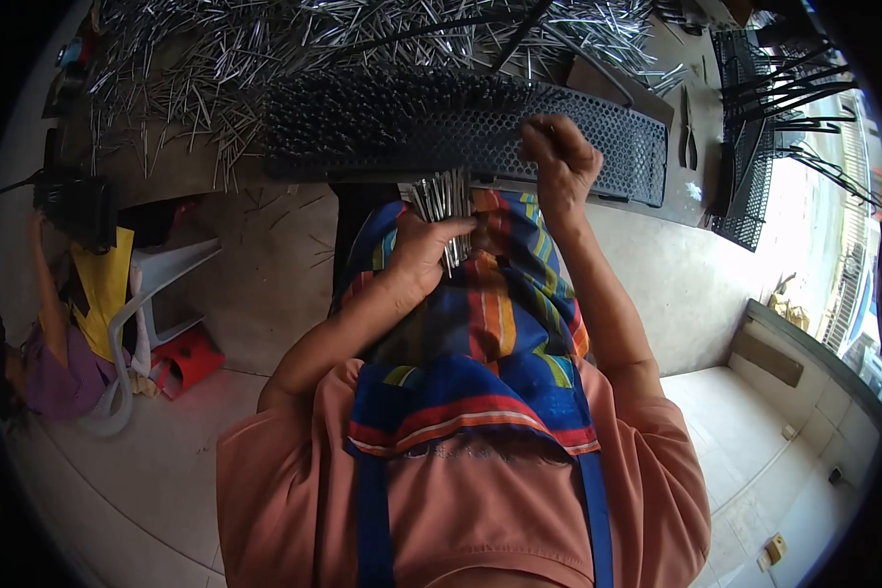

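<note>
My left hand (426, 250) is closed round a bundle of thin silvery metal rods (443, 201) above my striped apron. Just ahead of it lies a long black perforated metal plate (612, 147) on the table's near edge. Dark rod ends (348, 113) stand densely in the plate's left part, while many holes on its right show bare. Over that right part hovers my right hand (563, 162), its fingers curled together in a pinch. Whatever those fingers may hold is too small or hidden to make out.
Loose metal rods (186, 83) cover much of the table behind the plate. Pliers (688, 132) lie to the right, near more black perforated plates (740, 186). At the left, a person (64, 367) sits by a white plastic chair (132, 314) and a red bag (186, 361).
</note>
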`<state>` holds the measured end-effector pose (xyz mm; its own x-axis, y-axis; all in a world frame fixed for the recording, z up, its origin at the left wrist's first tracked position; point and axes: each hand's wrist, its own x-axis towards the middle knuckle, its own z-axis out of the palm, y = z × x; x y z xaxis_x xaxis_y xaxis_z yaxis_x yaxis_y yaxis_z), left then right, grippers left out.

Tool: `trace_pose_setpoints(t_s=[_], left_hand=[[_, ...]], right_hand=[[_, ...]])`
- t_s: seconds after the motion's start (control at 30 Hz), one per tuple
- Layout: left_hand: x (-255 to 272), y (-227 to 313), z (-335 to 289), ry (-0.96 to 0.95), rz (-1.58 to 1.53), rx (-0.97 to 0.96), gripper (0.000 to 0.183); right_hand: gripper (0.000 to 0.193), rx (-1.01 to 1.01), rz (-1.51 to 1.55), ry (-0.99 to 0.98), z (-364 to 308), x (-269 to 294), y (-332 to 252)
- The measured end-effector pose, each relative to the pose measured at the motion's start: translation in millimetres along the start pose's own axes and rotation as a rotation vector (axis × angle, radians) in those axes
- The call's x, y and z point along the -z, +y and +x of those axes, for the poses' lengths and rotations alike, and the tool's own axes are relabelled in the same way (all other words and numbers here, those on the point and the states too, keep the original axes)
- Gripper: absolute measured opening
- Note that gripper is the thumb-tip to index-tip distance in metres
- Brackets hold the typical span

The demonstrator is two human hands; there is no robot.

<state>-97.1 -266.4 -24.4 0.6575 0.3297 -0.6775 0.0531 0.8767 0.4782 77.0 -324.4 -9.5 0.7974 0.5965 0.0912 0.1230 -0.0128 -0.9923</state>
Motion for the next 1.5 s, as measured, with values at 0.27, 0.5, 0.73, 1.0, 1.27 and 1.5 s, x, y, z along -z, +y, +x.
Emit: trace_pose_setpoints(t_s=[0.27,0.5,0.73,1.0,1.27,1.5], left_hand=[[4,0,7,0.035,0.082,-0.089,0.020],[6,2,15,0.028,0.070,-0.108,0.016],[5,3,18,0.012,0.015,-0.065,0.036],[7,-3,19,0.024,-0.048,-0.072,0.041],[9,-5,24,-0.044,-0.153,-0.066,0.039],[8,-1,25,-0.060,-0.158,0.001,0.038]], right_hand=[[0.009,0.333,-0.200,-0.100,32,-17,30],[0.010,0.344,-0.278,-0.124,39,-19,30],[0.012,0.324,-0.323,-0.154,47,-26,18],[0.013,0.466,-0.607,-0.174,47,-30,13],[0.013,0.471,-0.675,-0.142,39,-31,24],[0.012,0.516,-0.685,-0.163,45,-33,27]])
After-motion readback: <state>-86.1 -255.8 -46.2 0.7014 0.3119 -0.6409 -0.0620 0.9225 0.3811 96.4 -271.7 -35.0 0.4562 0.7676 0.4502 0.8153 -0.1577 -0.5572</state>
